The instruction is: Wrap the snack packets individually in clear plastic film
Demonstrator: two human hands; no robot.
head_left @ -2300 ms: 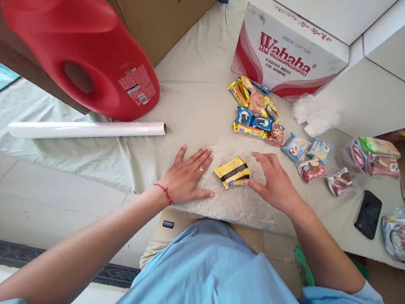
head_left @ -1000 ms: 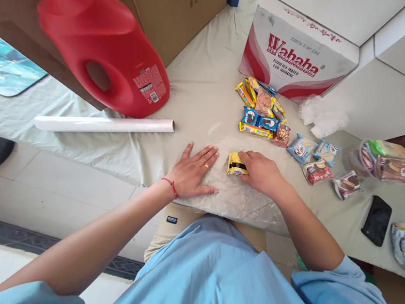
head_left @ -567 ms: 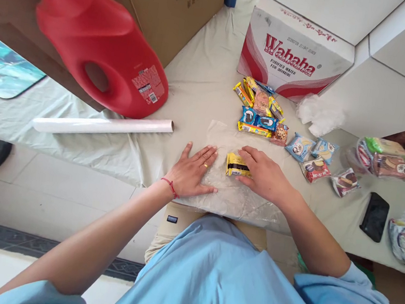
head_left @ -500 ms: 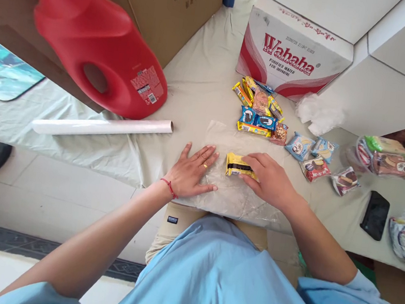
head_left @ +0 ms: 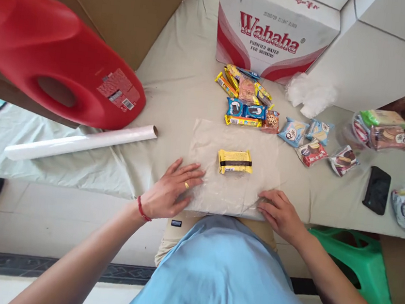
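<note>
A yellow snack packet with a dark band (head_left: 235, 162) lies alone on a sheet of clear plastic film (head_left: 211, 136) spread over the cloth-covered table. My left hand (head_left: 174, 190) rests at the film's left edge, fingers stretched out and touching it. At the film's front right corner is my right hand (head_left: 280, 213), its fingers slightly bent and apart, at the edge of the sheet. Neither hand touches the packet.
Several wrapped snacks (head_left: 246, 109) are piled before a Wahaha carton (head_left: 274, 38). More snack packets (head_left: 312, 152), a black phone (head_left: 377, 190) and crumpled white plastic (head_left: 311, 93) are to the right. At left are a white roll (head_left: 81, 142) and red jug (head_left: 108, 82).
My right hand has let go of the yellow packet and moved down and right to the film's corner. My left hand has shifted left and toward me along the film.
</note>
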